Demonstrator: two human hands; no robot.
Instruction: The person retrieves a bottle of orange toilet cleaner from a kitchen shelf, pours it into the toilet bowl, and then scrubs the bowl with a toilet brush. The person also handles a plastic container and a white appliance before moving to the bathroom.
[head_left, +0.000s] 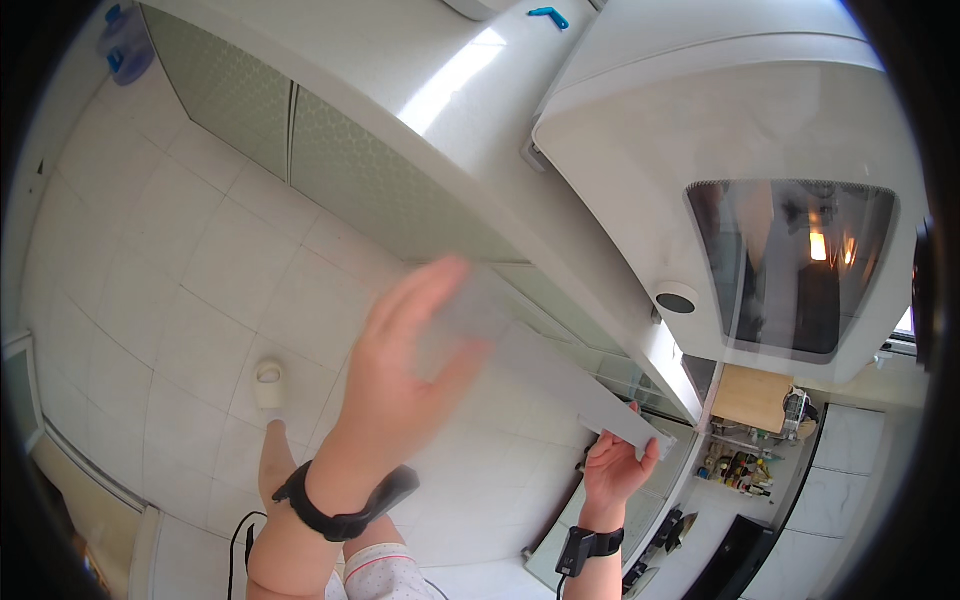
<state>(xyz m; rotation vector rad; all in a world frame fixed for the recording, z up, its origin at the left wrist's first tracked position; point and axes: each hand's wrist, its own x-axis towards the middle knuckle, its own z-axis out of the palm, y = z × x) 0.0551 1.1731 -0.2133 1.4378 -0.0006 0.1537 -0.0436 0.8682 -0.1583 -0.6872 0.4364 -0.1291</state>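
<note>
A long, flat light-grey panel (570, 382) slants across the view in front of the cabinets. Its lower right end rests in my right hand (615, 469), with the thumb and fingers closed around the edges. My left hand (394, 360) is blurred by motion. The panel's upper left end lies between its spread fingers and thumb, and this end is blurred too. Black straps with devices sit on both wrists. Beyond the panel, a white countertop oven (645, 172) with a dark glass window stands on the white counter (360, 67).
A small blue angled tool (551, 16) lies on the counter. Patterned cabinet doors (225, 112) run below it. A water jug (127, 49) stands at the upper left. White floor tiles (210, 285) stretch left. Several bottles (739, 469) and a wooden board (750, 396) are at the right.
</note>
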